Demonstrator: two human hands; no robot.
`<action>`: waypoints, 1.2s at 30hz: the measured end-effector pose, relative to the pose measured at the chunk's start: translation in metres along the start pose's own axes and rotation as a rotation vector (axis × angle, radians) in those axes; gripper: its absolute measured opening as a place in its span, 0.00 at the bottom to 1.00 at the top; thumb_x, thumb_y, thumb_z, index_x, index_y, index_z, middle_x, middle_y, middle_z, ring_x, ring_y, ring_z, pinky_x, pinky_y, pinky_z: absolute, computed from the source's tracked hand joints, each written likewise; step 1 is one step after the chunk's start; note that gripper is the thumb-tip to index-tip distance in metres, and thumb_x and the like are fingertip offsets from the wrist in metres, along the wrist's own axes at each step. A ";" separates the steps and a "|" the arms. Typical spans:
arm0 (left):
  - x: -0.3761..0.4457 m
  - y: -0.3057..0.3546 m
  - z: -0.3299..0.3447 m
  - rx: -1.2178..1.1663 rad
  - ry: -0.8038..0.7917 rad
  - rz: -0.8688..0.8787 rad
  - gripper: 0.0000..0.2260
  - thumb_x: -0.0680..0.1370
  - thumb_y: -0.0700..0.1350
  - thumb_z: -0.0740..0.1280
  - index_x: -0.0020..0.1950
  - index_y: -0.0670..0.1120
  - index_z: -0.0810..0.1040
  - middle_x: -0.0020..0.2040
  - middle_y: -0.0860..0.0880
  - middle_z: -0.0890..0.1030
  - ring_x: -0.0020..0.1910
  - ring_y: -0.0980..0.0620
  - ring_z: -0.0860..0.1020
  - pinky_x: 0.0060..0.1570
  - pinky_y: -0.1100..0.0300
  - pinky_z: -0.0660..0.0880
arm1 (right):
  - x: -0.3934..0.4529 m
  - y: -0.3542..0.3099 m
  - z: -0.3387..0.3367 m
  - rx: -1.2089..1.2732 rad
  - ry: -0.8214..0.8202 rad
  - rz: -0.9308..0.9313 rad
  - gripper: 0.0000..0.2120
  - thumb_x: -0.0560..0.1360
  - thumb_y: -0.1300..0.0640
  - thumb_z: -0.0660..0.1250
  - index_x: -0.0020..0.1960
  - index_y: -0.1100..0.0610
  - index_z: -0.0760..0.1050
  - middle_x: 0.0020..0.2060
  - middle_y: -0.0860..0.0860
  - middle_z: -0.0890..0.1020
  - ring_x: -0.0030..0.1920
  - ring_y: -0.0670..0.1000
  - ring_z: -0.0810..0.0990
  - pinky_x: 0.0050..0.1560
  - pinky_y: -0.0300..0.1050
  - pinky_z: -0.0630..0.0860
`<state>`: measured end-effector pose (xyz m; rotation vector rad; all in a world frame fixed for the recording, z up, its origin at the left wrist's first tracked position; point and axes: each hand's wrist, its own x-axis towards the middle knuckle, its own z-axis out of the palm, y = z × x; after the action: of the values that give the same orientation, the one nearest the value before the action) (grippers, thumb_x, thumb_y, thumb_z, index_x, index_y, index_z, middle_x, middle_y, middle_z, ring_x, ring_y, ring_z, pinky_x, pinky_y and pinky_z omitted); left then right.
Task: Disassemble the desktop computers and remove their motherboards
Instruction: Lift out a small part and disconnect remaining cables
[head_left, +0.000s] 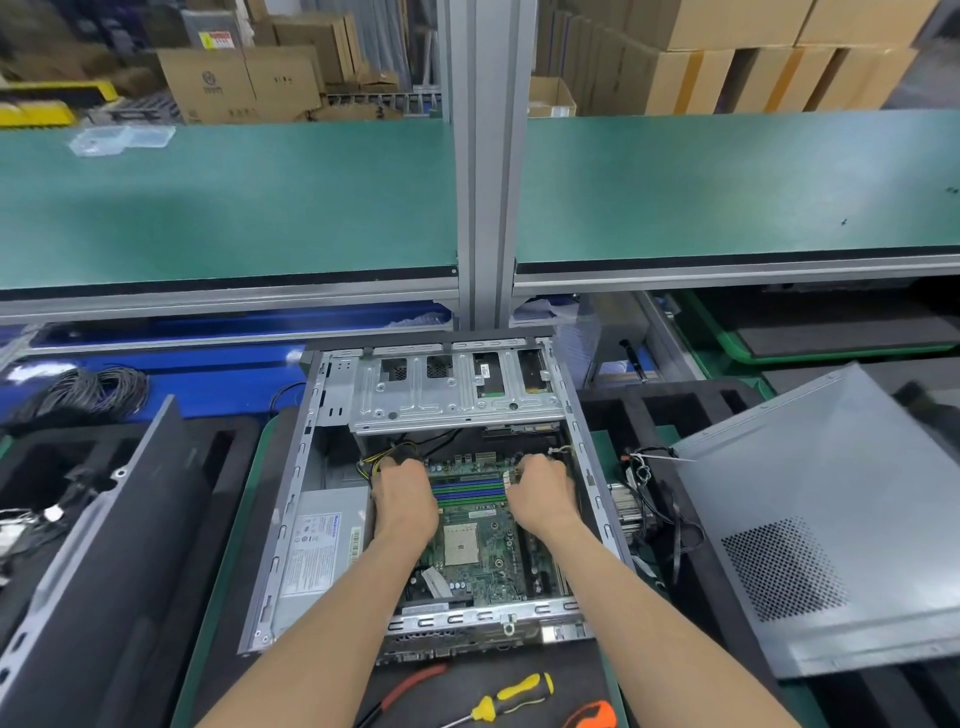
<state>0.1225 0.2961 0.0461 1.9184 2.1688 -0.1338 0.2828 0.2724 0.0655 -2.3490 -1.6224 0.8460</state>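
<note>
An open grey metal desktop computer case (587, 452) lies flat on the green mat of the tabletop (208, 623), with its side panel off. Inside it, the green motherboard (483, 551) sits on the floor of the case, between the two forearms. The left hand (402, 499) is at the far left edge of the board, its fingers curled down beside a bundle of yellow and black power cables (382, 457); whether it grips a plug there I cannot tell. The right hand (543, 493) is at the far right edge, fingers also curled down on something hidden under them.

A silver metal drive cage (441, 395) spans the far part of the case, just beyond both hands. The grey power supply box (317, 551) fills the left side, next to the left wrist.

A perforated grey side panel (831, 519) leans at the right. A yellow and black screwdriver (511, 696) and red-handled pliers (410, 686) lie in front of the case.
</note>
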 end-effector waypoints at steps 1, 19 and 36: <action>0.000 -0.001 0.000 -0.005 0.012 -0.001 0.08 0.79 0.41 0.66 0.58 0.43 0.78 0.58 0.44 0.78 0.61 0.47 0.76 0.53 0.59 0.73 | 0.001 0.000 0.000 0.013 -0.012 -0.008 0.14 0.79 0.66 0.63 0.64 0.60 0.78 0.57 0.59 0.81 0.47 0.57 0.81 0.43 0.44 0.74; -0.002 0.000 0.001 -0.005 -0.054 -0.022 0.14 0.80 0.37 0.65 0.65 0.38 0.71 0.60 0.42 0.78 0.61 0.46 0.78 0.54 0.56 0.77 | -0.001 0.002 0.007 -0.452 -0.027 -0.273 0.12 0.78 0.63 0.68 0.61 0.63 0.75 0.61 0.57 0.75 0.60 0.60 0.77 0.48 0.51 0.70; -0.009 0.001 0.000 0.046 -0.074 0.035 0.13 0.79 0.34 0.65 0.63 0.38 0.74 0.59 0.41 0.78 0.57 0.43 0.80 0.51 0.54 0.78 | 0.001 0.004 0.011 -0.553 -0.049 -0.295 0.15 0.77 0.64 0.68 0.64 0.63 0.74 0.68 0.59 0.71 0.66 0.61 0.73 0.62 0.59 0.72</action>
<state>0.1240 0.2877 0.0487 1.9424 2.1011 -0.2465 0.2803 0.2695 0.0539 -2.3110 -2.3967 0.4349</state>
